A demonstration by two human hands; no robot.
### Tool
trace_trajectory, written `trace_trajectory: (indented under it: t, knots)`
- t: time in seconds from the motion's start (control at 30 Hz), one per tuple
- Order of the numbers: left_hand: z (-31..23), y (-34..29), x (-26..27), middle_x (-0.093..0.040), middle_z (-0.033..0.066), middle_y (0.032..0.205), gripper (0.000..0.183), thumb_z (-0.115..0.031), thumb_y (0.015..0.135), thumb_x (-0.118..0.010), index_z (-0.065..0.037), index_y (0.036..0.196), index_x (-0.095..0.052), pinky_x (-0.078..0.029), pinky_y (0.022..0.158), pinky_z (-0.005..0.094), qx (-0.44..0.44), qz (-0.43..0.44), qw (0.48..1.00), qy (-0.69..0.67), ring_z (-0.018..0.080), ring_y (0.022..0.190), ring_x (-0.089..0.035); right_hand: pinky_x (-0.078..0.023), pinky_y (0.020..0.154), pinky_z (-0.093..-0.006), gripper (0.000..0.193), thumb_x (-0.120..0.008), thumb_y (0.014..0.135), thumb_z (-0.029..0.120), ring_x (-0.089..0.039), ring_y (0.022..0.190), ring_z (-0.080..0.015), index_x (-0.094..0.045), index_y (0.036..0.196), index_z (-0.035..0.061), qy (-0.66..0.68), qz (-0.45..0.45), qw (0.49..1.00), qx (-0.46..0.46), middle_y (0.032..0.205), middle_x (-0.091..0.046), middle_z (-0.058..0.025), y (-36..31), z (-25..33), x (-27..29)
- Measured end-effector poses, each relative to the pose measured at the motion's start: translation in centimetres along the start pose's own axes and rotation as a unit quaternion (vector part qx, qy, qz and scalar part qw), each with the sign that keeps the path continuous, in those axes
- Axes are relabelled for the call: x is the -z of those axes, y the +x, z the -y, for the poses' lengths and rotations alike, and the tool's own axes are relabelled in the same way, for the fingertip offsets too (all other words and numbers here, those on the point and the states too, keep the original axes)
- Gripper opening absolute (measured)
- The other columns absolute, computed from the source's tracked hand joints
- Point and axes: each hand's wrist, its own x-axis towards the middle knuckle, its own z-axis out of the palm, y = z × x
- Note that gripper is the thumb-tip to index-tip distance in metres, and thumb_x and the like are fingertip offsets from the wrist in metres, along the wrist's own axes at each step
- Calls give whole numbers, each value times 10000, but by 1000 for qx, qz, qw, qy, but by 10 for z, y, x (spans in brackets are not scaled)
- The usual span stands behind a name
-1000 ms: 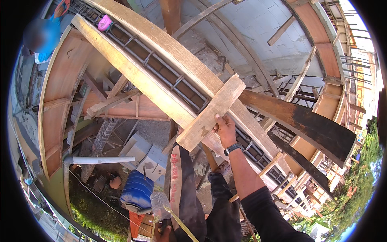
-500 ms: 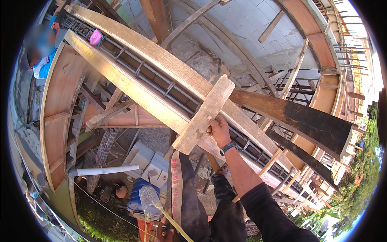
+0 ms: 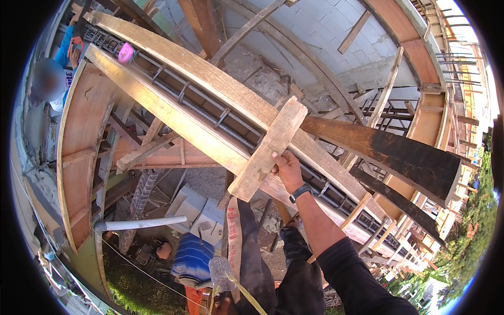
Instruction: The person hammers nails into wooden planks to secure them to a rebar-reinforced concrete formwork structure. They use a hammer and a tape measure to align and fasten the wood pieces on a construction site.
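Observation:
My right hand point(image 3: 287, 170), with a dark watch on its wrist, grips the edge of a short wooden board point(image 3: 270, 149), thumb on top. The board lies crosswise over two long timber edges point(image 3: 178, 115) of a trough-like form. Between these edges runs a steel rebar cage point(image 3: 202, 107). At the lower edge, a partly hidden skin-toned shape point(image 3: 224, 304) may be my left hand; its fingers cannot be made out. Beside it are a clear plastic bag point(image 3: 221, 273) and yellow string point(image 3: 244, 296).
A person point(image 3: 68, 79) at the far left holds a red-handled saw point(image 3: 77, 44). A pink object point(image 3: 126, 53) sits on the form. Dark-ended thick timber point(image 3: 404, 157) lies at right. Below are pale blocks point(image 3: 202, 212), a white pipe point(image 3: 144, 223) and a blue striped cloth-like shape point(image 3: 194, 257).
The plastic bag and string have shifted right and down, uncovering more of the blue striped shape. The far-left person's arms and saw have come into clearer view. My right hand keeps its grip on the board.

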Motion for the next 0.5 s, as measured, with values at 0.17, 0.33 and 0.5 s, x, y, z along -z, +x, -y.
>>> trace_trajectory:
  t: [0.17, 0.33, 0.5]
  knots:
    - [13, 4, 2, -592, 143, 1316, 619, -270, 964, -725, -40, 1484, -480, -478, 965, 364, 46, 1, 997, -69, 241, 1202, -544, -493, 527, -261, 250, -693, 994, 247, -574, 576, -92, -605, 1042, 18, 2, 10, 1000, 16, 730, -628, -17, -2, 1, -2]
    - [26, 9, -2, -590, 134, 1329, 632, -217, 955, -732, -55, 1503, -462, -487, 963, 370, -38, -49, 995, -75, 247, 1194, -555, -491, 531, -263, 266, -689, 1000, 263, -561, 577, -91, -587, 1064, 25, 11, 16, 1000, 12, 747, -630, -18, -1, -1, -2]
    - [13, 10, 11, -624, 136, 1315, 634, -151, 963, -703, -81, 1532, -433, -513, 944, 406, -56, -1, 998, 30, 269, 1182, -596, -484, 539, -273, 267, -678, 1008, 261, -547, 597, -87, -582, 1087, 25, -6, 10, 1000, 22, 754, -623, -17, 3, -9, -1]
